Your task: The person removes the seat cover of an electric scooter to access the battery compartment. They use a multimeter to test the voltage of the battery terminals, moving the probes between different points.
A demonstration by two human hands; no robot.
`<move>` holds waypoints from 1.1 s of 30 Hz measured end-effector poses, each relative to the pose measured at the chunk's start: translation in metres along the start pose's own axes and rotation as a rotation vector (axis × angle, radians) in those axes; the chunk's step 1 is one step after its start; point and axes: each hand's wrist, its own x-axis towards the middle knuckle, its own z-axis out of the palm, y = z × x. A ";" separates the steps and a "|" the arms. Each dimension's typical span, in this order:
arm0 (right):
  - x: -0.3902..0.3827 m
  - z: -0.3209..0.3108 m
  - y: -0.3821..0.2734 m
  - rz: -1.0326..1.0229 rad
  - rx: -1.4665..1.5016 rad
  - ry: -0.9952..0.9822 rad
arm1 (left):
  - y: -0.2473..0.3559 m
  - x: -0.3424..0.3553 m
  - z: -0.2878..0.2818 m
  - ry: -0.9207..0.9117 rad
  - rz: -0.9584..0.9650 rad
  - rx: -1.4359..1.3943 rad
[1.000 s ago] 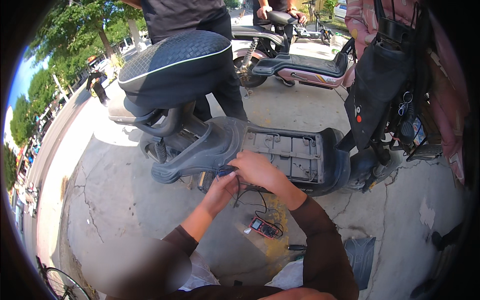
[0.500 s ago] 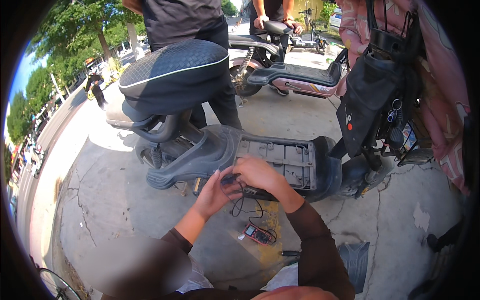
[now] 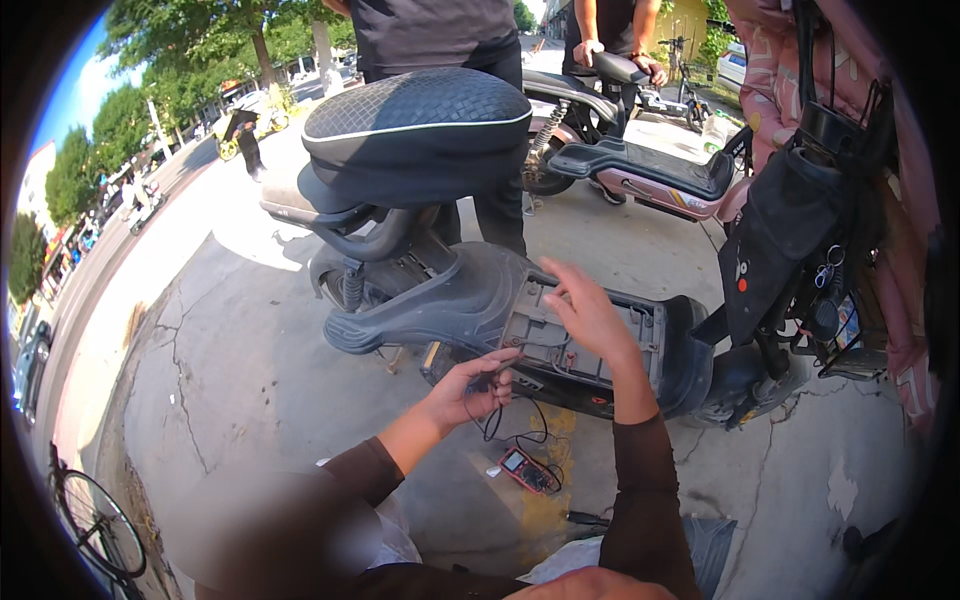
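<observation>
My left hand [image 3: 470, 390] is closed on a thin black cable [image 3: 490, 422] beside the footboard of a black scooter [image 3: 420, 305]. My right hand [image 3: 588, 320] is raised over the scooter's exposed battery compartment [image 3: 630, 350], fingers apart, with nothing visible in them. The cable runs down to a red handheld meter [image 3: 530, 470] with a screen, lying on the concrete below. A box with a yellow strip [image 3: 440, 360] is by the footboard. A dark tool [image 3: 585, 518] lies near my right forearm.
A person in dark clothes [image 3: 430, 40] stands behind the seat [image 3: 415, 130]. Another person's hands [image 3: 650, 70] rest on a pink scooter [image 3: 650, 190]. A pink padded cover [image 3: 900, 300] and black bag [image 3: 770, 240] hang at the handlebars. A dark mat [image 3: 710, 550] and bicycle wheel [image 3: 100, 510] are near me.
My right hand has left my left hand and moved up and rightward over the battery compartment, its fingers spreading. My left hand keeps hold of the cable. The view has shifted.
</observation>
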 end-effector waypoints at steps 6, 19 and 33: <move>0.011 -0.001 -0.005 -0.177 -0.446 0.406 | 0.000 -0.001 -0.012 0.080 0.047 0.006; -0.016 0.042 0.047 -0.083 -0.214 -0.424 | -0.004 0.006 -0.009 0.150 0.090 -0.033; -0.019 0.047 0.057 0.004 -0.307 -0.500 | -0.002 0.004 -0.006 0.114 0.091 -0.052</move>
